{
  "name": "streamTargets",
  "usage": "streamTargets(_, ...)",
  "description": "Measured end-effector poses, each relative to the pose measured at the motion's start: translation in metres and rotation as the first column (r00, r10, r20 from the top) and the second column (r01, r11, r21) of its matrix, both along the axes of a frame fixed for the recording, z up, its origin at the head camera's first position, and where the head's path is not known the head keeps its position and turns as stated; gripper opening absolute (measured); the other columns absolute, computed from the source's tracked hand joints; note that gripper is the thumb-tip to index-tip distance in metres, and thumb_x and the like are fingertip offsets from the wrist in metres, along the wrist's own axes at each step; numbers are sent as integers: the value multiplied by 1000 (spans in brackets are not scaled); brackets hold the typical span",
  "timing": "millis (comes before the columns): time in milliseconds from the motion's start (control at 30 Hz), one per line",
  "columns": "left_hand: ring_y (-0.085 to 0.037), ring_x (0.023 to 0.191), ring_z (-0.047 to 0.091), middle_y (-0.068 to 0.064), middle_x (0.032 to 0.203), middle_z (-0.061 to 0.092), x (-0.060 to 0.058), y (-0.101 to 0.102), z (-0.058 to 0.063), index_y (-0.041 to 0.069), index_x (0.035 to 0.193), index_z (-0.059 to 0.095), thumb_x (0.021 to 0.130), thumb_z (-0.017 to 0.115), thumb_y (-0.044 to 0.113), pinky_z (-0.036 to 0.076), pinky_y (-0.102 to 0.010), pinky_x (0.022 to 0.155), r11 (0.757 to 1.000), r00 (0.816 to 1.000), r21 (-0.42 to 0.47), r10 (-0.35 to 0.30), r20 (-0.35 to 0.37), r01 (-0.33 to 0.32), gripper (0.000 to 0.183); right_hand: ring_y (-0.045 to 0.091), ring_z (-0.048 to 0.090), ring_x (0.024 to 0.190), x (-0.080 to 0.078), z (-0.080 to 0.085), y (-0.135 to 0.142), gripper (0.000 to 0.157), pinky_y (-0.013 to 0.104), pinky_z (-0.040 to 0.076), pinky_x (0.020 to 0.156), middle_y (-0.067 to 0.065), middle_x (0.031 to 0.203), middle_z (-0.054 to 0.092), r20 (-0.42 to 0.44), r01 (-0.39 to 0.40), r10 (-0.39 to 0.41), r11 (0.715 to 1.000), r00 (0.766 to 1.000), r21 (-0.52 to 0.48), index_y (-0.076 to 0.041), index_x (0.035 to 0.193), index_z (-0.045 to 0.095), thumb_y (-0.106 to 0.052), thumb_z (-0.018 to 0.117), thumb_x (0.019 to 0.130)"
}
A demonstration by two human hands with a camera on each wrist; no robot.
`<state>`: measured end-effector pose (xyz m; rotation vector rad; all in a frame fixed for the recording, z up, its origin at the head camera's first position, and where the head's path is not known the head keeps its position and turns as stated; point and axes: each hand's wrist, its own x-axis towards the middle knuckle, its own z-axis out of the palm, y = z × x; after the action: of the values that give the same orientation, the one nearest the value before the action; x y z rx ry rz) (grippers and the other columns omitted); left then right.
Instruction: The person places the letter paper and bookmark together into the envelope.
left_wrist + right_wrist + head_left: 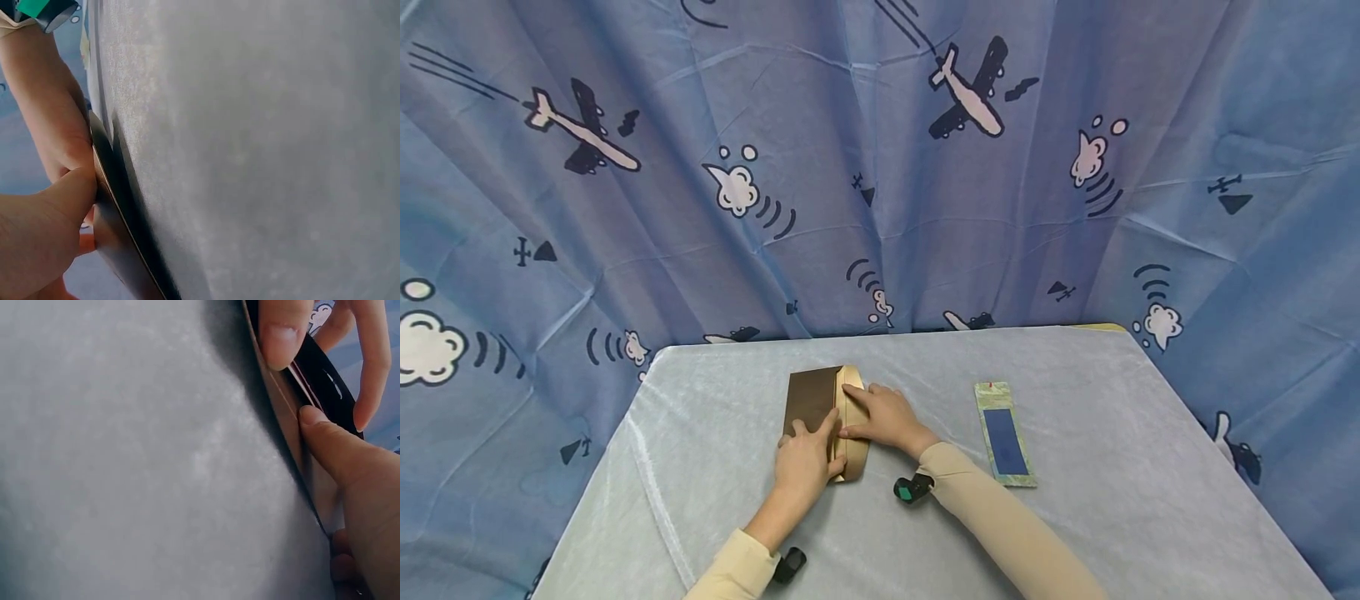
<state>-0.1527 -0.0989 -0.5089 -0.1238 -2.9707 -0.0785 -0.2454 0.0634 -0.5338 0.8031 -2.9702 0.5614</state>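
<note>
A flat, envelope-like folder, brown with a gold flap along its right side, lies on the table. My left hand rests on the brown part with spread fingers, its thumb on the lower part of the flap. From the right, my right hand presses on the flap, index finger and thumb stretched toward the fold. In the right wrist view, the right thumb touches the flap beside a narrow gap under the dark panel. The left thumb meets the folder's near edge in the left wrist view. Some fingertips are hidden.
A slim pale-green packet with a dark blue rectangle lies to the right of the folder. Pale cloth covers the table. Behind its far edge hangs a blue curtain printed with planes and clouds.
</note>
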Motion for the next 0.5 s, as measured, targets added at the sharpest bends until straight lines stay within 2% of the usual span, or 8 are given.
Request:
streamTargets(267,-34,64,62,-28,102,62,0,0,1,30,143,52,75,78,56,53,-41,55,1000,1000,7,-9,-10,9,78,16,52,79,2,7,6,85,34,40,74,6,95,63,32,-29,31,998,999,-60,-21,149,46,-59,74,78)
streamTargets(500,-37,68,64,-33,113,62,2,0,2,29,143,52,77,76,57,55,-43,58,1000,1000,5,-10,0,10,76,17,54,82,6,9,10,81,38,45,79,7,95,63,35,-46,48,997,998,-58,-19,148,47,-56,73,81)
